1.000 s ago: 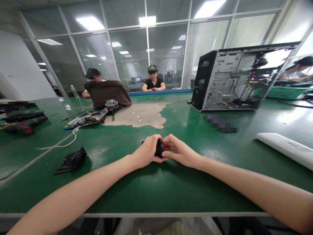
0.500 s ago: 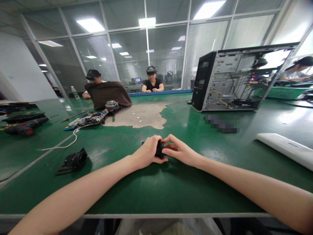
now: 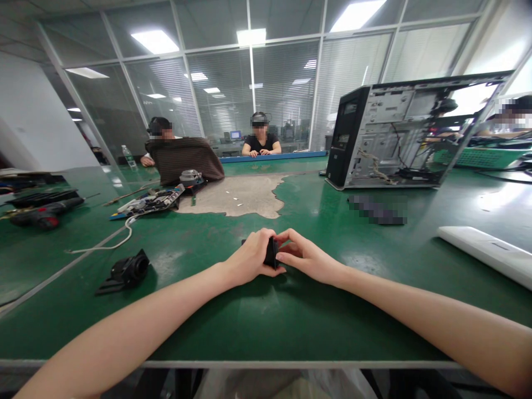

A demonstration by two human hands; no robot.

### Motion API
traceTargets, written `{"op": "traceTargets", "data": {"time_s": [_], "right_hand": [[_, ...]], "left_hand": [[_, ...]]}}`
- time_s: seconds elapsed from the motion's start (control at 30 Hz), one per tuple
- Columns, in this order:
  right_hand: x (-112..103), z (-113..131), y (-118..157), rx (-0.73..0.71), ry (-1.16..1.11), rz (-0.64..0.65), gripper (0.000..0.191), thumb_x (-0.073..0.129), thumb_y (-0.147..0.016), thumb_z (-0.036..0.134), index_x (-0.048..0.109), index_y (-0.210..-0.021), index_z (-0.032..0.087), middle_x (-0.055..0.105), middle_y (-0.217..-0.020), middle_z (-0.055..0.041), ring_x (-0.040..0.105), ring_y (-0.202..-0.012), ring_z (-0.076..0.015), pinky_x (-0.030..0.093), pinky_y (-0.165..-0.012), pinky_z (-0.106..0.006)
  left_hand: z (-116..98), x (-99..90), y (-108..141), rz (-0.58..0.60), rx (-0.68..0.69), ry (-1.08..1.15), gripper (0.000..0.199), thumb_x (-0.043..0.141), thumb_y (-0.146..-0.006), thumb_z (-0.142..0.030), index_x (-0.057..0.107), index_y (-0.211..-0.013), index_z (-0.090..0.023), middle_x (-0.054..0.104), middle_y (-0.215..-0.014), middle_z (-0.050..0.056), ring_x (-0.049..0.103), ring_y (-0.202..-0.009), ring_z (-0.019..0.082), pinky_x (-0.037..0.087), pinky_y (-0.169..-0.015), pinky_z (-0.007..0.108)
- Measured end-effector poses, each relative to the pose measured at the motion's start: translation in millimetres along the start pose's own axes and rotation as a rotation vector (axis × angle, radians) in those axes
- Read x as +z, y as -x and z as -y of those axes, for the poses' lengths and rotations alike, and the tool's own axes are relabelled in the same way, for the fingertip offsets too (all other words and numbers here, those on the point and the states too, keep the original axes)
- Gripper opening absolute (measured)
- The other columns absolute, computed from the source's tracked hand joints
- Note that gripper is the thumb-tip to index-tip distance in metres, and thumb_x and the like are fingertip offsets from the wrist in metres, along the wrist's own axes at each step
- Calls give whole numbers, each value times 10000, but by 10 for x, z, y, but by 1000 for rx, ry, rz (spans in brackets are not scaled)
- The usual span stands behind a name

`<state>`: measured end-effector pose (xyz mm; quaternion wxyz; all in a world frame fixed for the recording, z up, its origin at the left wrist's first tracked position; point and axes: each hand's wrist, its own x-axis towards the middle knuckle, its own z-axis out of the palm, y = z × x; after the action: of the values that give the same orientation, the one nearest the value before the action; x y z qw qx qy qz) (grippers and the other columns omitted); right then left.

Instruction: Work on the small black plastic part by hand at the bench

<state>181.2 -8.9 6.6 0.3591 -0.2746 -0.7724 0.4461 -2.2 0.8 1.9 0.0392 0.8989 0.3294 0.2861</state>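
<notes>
Near the middle of the green table, my left hand (image 3: 251, 256) wraps round a small black plastic part (image 3: 271, 253), its palm and fingers hiding much of it. The dark face of the part points right, towards my right hand (image 3: 305, 256). My right thumb and fingers are curled against that side, fingertips touching its edge. Whether they pinch a smaller piece there is hidden. Another black plastic part (image 3: 132, 270) with a round opening and a flat flange lies on the table, left of my left forearm.
Behind my hands lies a worn grey patch (image 3: 249, 194). An open computer case (image 3: 390, 133) stands back right, a white panel (image 3: 486, 252) at right. A circuit board (image 3: 149, 202), white cable (image 3: 124, 239) and power drill (image 3: 45, 215) lie left. Two people sit across the table.
My right fingertips have shifted very slightly at the part's right face. Both hands otherwise keep their place, and the view has moved a little.
</notes>
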Motion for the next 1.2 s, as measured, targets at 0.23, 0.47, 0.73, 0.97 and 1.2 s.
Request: {"op": "traceTargets", "data": {"time_s": [0.23, 0.47, 0.73, 0.97, 1.2], "right_hand": [[10, 0, 30, -105, 63, 12, 223, 581, -801, 236, 450, -978, 201, 543, -977, -33, 583, -910, -169, 482, -837, -362], [27, 6, -26, -33, 30, -42, 176, 544, -827, 275, 428, -935, 198, 562, -853, -5, 599, -796, -150, 499, -742, -332], [10, -1, 23, -103, 70, -3, 250, 609, -779, 237, 450, -968, 201, 529, -952, -25, 576, -896, -169, 482, -836, -373], [29, 1, -16, -26, 38, -28, 194, 548, -825, 269, 429, -962, 201, 582, -870, -15, 609, -818, -162, 503, -746, -343], [8, -23, 44, -60, 70, -1, 302, 632, -755, 231, 432, -979, 205, 546, -960, -32, 593, -878, -173, 499, -788, -359]], "left_hand": [[34, 21, 13, -13, 2, 2, 588, 678, -645, -332, 317, -1088, -193, 473, -1021, 77, 503, -871, 235, 431, -765, 391], [44, 28, -9, -48, 51, 52, 577, 683, -645, -356, 321, -1061, -187, 430, -1034, 82, 481, -946, 241, 429, -803, 389], [20, -1, -6, -17, 28, 43, 596, 686, -636, -300, 302, -1082, -199, 416, -1036, 74, 479, -943, 241, 424, -806, 402], [36, 22, -11, -45, 27, 75, 582, 683, -637, -356, 331, -1074, -200, 433, -1020, 70, 493, -921, 238, 430, -780, 391], [17, 0, -4, -27, 22, 50, 590, 692, -622, -310, 322, -1066, -192, 428, -1018, 70, 487, -915, 236, 422, -786, 393]]}}
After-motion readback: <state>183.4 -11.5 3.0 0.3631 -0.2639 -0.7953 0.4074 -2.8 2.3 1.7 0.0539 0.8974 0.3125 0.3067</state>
